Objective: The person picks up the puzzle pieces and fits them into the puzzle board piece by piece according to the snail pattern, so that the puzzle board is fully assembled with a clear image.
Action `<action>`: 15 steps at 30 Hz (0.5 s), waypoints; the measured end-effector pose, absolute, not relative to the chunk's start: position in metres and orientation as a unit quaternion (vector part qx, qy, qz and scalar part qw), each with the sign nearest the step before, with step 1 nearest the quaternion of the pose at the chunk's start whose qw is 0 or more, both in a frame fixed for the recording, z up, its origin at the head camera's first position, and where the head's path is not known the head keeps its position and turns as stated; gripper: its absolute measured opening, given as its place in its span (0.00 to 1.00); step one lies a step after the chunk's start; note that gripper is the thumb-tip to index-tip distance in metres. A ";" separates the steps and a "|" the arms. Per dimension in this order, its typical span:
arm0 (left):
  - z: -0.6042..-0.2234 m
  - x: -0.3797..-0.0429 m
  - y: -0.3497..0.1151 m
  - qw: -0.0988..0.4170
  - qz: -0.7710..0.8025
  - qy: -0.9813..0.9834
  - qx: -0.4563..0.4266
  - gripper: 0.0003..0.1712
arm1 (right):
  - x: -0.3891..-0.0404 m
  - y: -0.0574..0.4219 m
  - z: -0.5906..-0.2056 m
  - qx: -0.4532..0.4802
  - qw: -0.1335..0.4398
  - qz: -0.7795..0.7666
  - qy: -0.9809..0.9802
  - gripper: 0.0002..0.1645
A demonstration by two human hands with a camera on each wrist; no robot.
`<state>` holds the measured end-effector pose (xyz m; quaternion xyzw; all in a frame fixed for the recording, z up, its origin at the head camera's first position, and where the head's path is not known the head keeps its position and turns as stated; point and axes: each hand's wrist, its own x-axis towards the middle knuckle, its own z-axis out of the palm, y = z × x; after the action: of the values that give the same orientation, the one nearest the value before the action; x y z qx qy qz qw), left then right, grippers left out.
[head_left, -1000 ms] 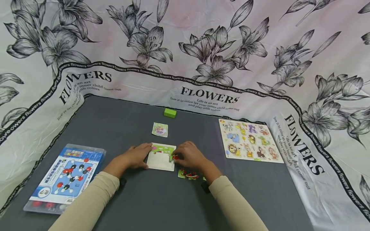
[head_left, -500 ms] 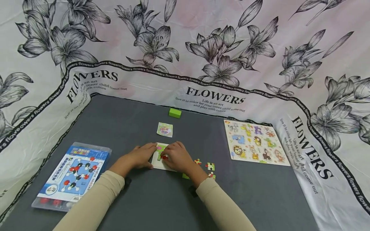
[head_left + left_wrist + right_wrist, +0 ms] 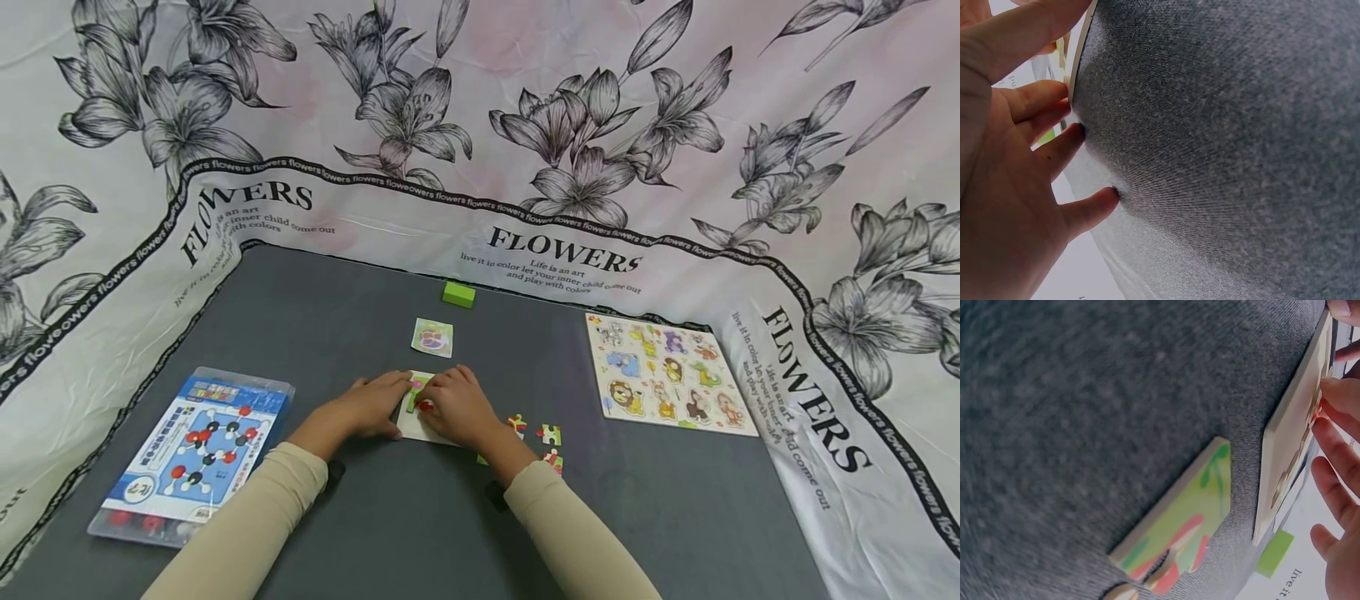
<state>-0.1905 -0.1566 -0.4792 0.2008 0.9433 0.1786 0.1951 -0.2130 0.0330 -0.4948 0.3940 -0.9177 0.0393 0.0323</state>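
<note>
A small puzzle board (image 3: 414,427) lies flat on the grey table between both hands, with a green printed strip along its far side and a bare pale recess. My left hand (image 3: 372,405) rests at the board's left edge. In the left wrist view its fingers (image 3: 1060,150) are spread and fairly straight, touching the edge and the table. Over the board, my right hand (image 3: 459,408) pinches a red and green puzzle piece (image 3: 425,406), mostly hidden by fingers. Several loose puzzle pieces (image 3: 551,434) lie right of the board; one green piece (image 3: 1188,515) shows close in the right wrist view.
Beyond the board lie a small picture card (image 3: 432,337) and a green block (image 3: 458,294). An animal puzzle board (image 3: 660,371) is at the back right. A boxed molecule model set (image 3: 198,450) lies at the left. Flower-printed cloth (image 3: 420,225) borders the table's far side.
My right hand has moved left with the puzzle piece, from the board's right side to over its left part, uncovering loose pieces at the right. My left hand stays at the board's edge.
</note>
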 end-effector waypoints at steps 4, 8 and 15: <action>-0.479 -0.190 -0.156 0.194 0.179 0.943 0.202 0.47 | -0.213 0.033 -0.495 0.394 0.034 0.036 -0.918 0.11; -0.480 -0.191 -0.157 0.192 0.180 0.943 0.202 0.46 | -0.213 0.032 -0.495 0.395 0.036 0.029 -0.918 0.11; -0.479 -0.192 -0.156 0.197 0.180 0.942 0.204 0.46 | -0.214 0.032 -0.498 0.400 0.051 0.020 -0.915 0.11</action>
<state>-0.1917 -0.1565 -0.4791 0.2043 0.9419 0.1800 0.1965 -0.2143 0.0316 -0.4977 0.3997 -0.9150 0.0202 0.0506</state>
